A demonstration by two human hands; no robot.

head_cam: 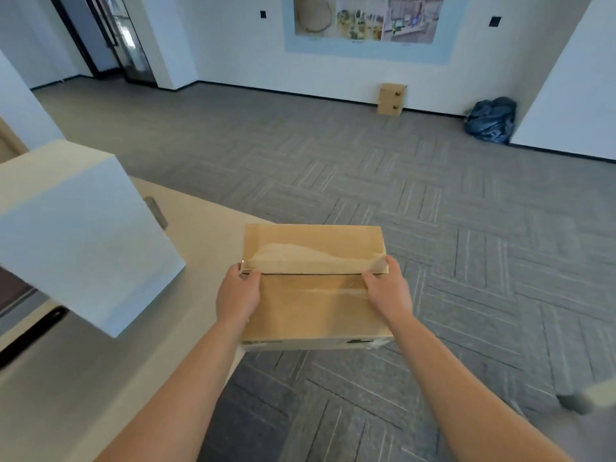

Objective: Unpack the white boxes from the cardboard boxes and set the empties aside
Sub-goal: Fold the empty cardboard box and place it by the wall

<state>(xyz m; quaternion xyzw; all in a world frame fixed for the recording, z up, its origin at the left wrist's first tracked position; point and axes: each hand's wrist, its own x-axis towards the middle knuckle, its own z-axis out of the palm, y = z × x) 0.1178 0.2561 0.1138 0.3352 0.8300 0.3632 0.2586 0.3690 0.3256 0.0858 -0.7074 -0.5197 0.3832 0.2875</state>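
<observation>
Your cardboard box (313,295), flaps shut along a dark seam, juts past the edge of the bench (200,228); the big white box (83,235) stands on that bench.

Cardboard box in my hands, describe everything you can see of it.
The cardboard box is plain brown, top flaps shut along a dark seam, with pale torn patches where tape looks peeled. Dark print marks its near side. It lies level, partly over the edge of the beige counter. The left hand and right hand grip the seam's ends.

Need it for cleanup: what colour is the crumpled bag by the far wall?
Dark blue: crumpled plastic bag, head view.
</observation>
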